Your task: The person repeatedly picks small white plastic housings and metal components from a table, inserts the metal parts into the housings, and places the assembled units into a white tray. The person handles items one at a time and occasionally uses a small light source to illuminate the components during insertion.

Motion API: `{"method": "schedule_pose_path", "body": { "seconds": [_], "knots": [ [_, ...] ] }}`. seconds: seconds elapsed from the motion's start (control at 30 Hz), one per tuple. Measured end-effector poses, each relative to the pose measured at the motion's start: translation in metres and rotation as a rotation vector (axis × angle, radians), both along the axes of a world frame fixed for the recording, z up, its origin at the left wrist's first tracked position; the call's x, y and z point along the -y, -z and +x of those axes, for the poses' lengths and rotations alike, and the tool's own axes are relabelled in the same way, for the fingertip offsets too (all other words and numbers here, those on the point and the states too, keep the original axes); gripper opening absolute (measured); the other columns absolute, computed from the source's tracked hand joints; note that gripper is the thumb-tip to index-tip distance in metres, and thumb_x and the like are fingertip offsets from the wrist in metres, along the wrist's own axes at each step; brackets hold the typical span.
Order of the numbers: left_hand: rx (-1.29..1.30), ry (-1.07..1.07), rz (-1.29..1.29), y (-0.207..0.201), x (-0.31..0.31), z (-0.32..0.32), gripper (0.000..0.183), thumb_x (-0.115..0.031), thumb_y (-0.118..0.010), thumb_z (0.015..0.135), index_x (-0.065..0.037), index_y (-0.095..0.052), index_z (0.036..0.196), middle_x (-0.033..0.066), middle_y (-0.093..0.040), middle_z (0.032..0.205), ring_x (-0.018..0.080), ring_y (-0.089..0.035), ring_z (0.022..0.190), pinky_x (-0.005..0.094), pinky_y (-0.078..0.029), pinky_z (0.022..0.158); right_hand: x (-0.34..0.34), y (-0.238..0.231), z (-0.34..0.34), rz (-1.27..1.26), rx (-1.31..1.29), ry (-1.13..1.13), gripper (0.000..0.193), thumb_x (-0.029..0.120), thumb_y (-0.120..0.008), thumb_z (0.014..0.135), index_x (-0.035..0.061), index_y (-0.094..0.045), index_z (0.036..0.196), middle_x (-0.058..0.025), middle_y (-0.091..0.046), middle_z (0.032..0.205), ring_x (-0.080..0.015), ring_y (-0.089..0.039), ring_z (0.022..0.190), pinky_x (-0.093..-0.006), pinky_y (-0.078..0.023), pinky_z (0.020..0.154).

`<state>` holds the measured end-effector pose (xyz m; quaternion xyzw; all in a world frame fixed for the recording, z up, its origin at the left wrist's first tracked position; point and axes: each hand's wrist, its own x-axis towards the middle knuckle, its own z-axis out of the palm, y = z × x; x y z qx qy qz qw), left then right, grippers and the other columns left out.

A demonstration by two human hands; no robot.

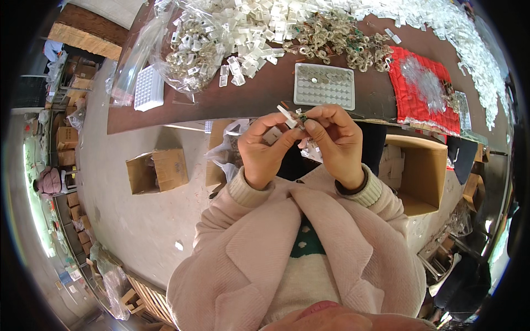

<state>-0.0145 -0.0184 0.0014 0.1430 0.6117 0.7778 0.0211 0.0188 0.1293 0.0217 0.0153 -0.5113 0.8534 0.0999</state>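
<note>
Both my hands are raised just off the table's near edge, fingertips almost meeting. Between thumb and fingers, my left hand [264,148] pinches a small white plastic casing [286,116]; another white piece [271,135] shows in the same hand. My right hand [338,144] is closed on a small wired part [301,117] with dark green and copper-coloured bits, close against the casing. Its exact shape is too small to tell. Beyond the hands lies a clear plastic tray [324,87] with rows of hollows, some holding round silvery discs.
The brown table [248,96] carries heaps of white casings [259,25], coiled wired parts [331,36], a bulging clear bag [193,55], a white grid tray [149,88] and red cloth [422,91]. Cardboard boxes stand below, one left [170,168], one right [422,176].
</note>
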Motion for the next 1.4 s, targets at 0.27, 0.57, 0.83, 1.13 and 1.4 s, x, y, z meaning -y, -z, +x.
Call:
{"method": "schedule_pose_path", "body": {
  "seconds": [0.27, 0.57, 0.83, 1.13, 1.4],
  "knots": [
    [0.193, 0.052, 0.268, -0.005, 0.001, 0.001, 0.025, 0.006, -0.066, 0.091, 0.001, -0.067, 0.115, 0.0128, -0.071, 0.101, 0.0050, -0.056, 0.060, 0.0162, -0.035, 0.041, -0.006, -0.014, 0.002, 0.545, -0.129, 0.231, 0.020, -0.009, -0.069, 0.085, 0.0023, -0.072, 0.102, -0.0070, -0.068, 0.092, -0.0108, -0.066, 0.078, -0.0222, -0.050, 0.063],
    [-0.014, 0.041, 0.259, 0.004, 0.002, 0.003, 0.031, 0.013, -0.071, 0.085, 0.001, -0.067, 0.113, 0.0074, -0.070, 0.102, 0.0101, -0.062, 0.087, 0.0228, -0.051, 0.076, -0.008, -0.019, 0.003, 0.579, -0.101, 0.171, 0.018, -0.007, -0.071, 0.085, 0.0015, -0.074, 0.100, -0.0085, -0.071, 0.095, -0.0106, -0.065, 0.076, -0.0212, -0.049, 0.062],
    [-0.033, -0.014, 0.261, 0.013, 0.005, 0.001, 0.026, 0.010, -0.076, 0.082, 0.001, -0.068, 0.105, 0.0071, -0.070, 0.102, 0.0100, -0.062, 0.087, 0.0240, -0.051, 0.079, -0.013, -0.015, 0.004, 0.332, -0.058, -0.036, 0.023, -0.005, -0.072, 0.086, 0.0028, -0.075, 0.107, -0.0058, -0.071, 0.096, -0.0067, -0.062, 0.072, -0.0201, -0.048, 0.061],
    [-0.011, -0.122, 0.243, 0.010, -0.009, 0.010, 0.027, 0.006, -0.071, 0.089, -0.002, -0.059, 0.111, 0.0086, -0.068, 0.105, 0.0082, -0.059, 0.079, 0.0211, -0.047, 0.067, -0.001, -0.014, 0.006, 0.322, 0.030, 0.004, 0.026, -0.009, -0.066, 0.086, -0.0011, -0.067, 0.111, -0.0059, -0.070, 0.101, -0.0066, -0.064, 0.081, -0.0226, -0.053, 0.071],
    [0.084, -0.154, 0.393, 0.008, -0.017, 0.017, 0.020, 0.003, -0.064, 0.094, -0.005, -0.055, 0.110, 0.0123, -0.068, 0.101, 0.0062, -0.055, 0.067, 0.0179, -0.041, 0.050, 0.001, -0.010, 0.000, 0.180, 0.031, -0.029, 0.028, -0.013, -0.064, 0.085, 0.0000, -0.059, 0.109, -0.0011, -0.062, 0.095, -0.0055, -0.058, 0.080, -0.0196, -0.047, 0.071]
  ]
}}
